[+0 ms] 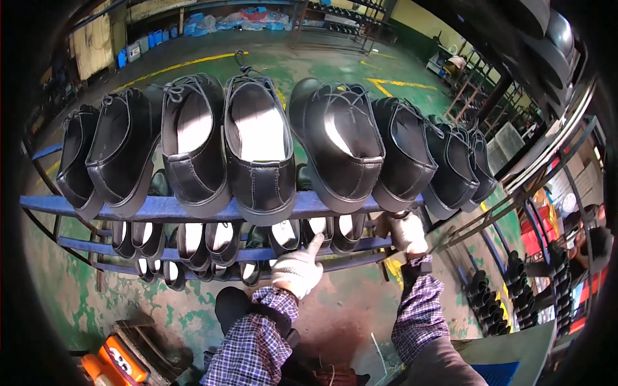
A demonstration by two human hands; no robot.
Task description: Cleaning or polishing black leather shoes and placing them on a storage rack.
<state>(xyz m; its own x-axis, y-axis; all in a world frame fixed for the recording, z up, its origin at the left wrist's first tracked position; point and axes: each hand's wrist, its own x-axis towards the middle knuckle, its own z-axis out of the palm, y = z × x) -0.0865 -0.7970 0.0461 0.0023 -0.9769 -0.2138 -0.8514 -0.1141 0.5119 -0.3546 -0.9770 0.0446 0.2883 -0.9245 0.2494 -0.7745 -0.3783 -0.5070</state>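
Shoe factory: racks of shoes

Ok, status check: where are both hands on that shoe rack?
Left hand, white-gloved, on a lower blue metal rack rail, finger pointing up. Right hand gripping the top rail's end. Black leather lace-up shoes lined up on top, untouched. Nothing blocking.

The shoes look like black leather, smooth with a soft shine, pale lining inside. The rack is blue-painted metal, scuffed. Both hands wear white knit cloth gloves, left and right, with checked woven sleeves. The floor is rough concrete, its green paint worn patchy.
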